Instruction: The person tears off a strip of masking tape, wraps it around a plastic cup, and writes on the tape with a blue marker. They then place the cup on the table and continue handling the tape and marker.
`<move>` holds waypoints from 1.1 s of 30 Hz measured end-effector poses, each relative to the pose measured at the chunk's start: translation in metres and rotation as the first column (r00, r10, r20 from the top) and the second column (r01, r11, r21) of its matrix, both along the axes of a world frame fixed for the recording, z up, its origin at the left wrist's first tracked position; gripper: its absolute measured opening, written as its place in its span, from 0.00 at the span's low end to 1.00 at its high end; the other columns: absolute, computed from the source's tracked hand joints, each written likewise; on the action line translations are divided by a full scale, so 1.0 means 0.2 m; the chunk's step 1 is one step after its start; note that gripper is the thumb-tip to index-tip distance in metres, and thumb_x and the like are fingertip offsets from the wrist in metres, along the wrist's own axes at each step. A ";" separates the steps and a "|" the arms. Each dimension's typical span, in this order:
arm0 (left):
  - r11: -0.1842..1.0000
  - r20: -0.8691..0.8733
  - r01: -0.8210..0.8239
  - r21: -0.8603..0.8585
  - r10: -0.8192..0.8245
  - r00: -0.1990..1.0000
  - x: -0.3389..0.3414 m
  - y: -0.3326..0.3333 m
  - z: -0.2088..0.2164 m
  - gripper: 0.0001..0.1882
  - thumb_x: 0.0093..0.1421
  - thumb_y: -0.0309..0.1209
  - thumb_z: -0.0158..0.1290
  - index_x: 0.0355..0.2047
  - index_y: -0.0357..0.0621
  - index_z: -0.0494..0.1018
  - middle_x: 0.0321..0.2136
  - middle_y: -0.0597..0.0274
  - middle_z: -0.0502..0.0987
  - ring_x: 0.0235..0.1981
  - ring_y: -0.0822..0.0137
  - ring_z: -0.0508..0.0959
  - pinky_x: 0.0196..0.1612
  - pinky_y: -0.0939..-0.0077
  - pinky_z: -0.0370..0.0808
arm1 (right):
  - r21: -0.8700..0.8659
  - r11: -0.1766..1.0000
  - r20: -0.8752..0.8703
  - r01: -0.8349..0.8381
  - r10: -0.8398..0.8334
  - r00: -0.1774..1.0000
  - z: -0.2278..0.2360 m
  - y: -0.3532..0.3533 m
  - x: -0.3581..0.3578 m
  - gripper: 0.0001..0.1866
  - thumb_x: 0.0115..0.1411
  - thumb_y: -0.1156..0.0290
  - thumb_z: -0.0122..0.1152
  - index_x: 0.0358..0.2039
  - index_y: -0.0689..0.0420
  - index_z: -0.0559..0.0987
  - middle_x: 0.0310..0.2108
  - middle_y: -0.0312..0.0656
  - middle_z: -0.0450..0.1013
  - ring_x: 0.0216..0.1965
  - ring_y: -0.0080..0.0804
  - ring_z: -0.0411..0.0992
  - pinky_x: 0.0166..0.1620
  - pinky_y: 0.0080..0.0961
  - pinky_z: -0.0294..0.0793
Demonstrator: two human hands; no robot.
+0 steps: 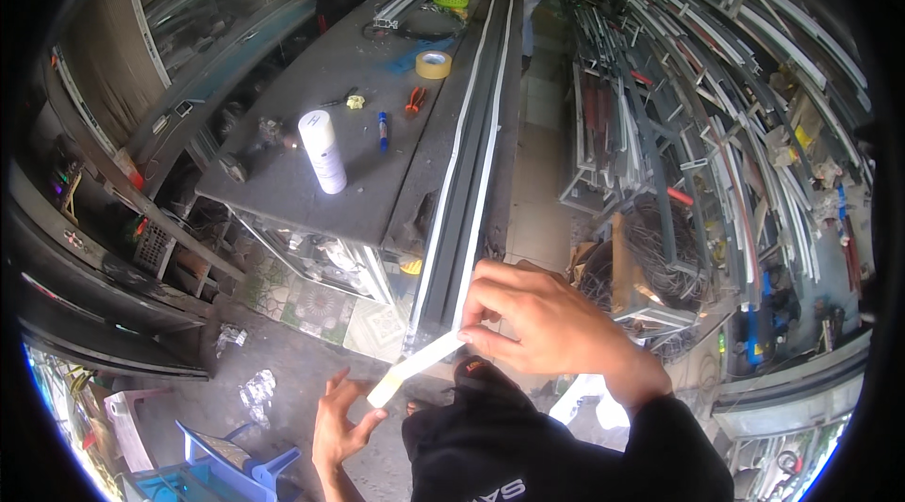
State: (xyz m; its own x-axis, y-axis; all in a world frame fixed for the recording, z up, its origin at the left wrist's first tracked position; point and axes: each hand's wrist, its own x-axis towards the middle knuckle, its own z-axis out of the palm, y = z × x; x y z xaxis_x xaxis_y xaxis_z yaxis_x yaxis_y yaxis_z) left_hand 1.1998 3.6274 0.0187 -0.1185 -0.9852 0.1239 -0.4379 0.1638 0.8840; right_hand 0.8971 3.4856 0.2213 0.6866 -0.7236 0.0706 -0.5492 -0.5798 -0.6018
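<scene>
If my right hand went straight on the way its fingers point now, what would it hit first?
Your right hand, pinching a white strip, would probably meet the long dark profile just to its left. Depth is unclear; it might pass above.

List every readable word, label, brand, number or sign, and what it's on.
I'm locating text, not copying it.
White cylinder: bold dark marking near the top; fainter print lower down, too small to read.
Black top: large pale letters, only partly showing.
Blue marker: any print too small to read.
White strip in the right hand: none visible.
</scene>
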 end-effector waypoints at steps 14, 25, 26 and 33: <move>0.954 0.294 -0.026 -0.297 0.118 0.948 0.39 -0.45 0.32 0.14 0.56 0.35 0.70 0.36 0.39 0.82 0.35 0.56 0.86 0.46 0.55 0.85 0.76 0.38 0.58 | -0.154 0.864 0.254 0.479 -0.434 0.864 -0.14 -0.19 0.23 0.10 0.54 0.78 0.78 0.31 0.61 0.81 0.29 0.39 0.73 0.29 0.28 0.76 0.34 0.27 0.72; 0.892 0.182 -0.147 -0.427 0.244 0.953 0.98 -1.20 0.39 0.24 0.60 0.50 0.68 0.36 0.40 0.77 0.71 0.36 0.61 0.67 0.35 0.72 0.60 0.40 0.76 | -0.125 0.842 0.557 0.525 -0.378 0.740 -0.49 -0.79 0.63 0.10 0.54 0.78 0.79 0.32 0.60 0.82 0.32 0.42 0.74 0.31 0.31 0.75 0.36 0.28 0.74; 0.891 0.121 -0.108 -0.441 0.179 0.976 1.04 -1.26 0.37 0.23 0.61 0.49 0.67 0.39 0.41 0.76 0.72 0.36 0.60 0.65 0.35 0.74 0.60 0.40 0.77 | -0.181 0.829 0.581 0.530 -0.345 0.737 -0.51 -0.83 0.68 0.10 0.55 0.78 0.78 0.33 0.60 0.82 0.33 0.43 0.73 0.32 0.34 0.75 0.36 0.29 0.73; 0.927 -0.126 0.055 -0.372 -0.109 0.986 1.38 -1.77 0.26 0.20 0.63 0.42 0.65 0.43 0.42 0.72 0.70 0.30 0.62 0.69 0.35 0.70 0.67 0.32 0.69 | -0.034 0.782 0.660 0.623 -0.450 0.601 -0.75 -1.09 1.05 0.10 0.56 0.76 0.78 0.33 0.59 0.82 0.45 0.44 0.71 0.45 0.36 0.76 0.47 0.32 0.75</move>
State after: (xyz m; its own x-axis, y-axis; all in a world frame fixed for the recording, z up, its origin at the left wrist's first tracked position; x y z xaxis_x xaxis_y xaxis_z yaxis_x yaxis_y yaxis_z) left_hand 1.4756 3.2744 0.0703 -0.1514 -0.8555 0.4953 -0.2836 0.5176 0.8073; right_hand 1.1067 3.2678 0.0721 -0.0731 -0.8443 0.5309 -0.3900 -0.4657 -0.7944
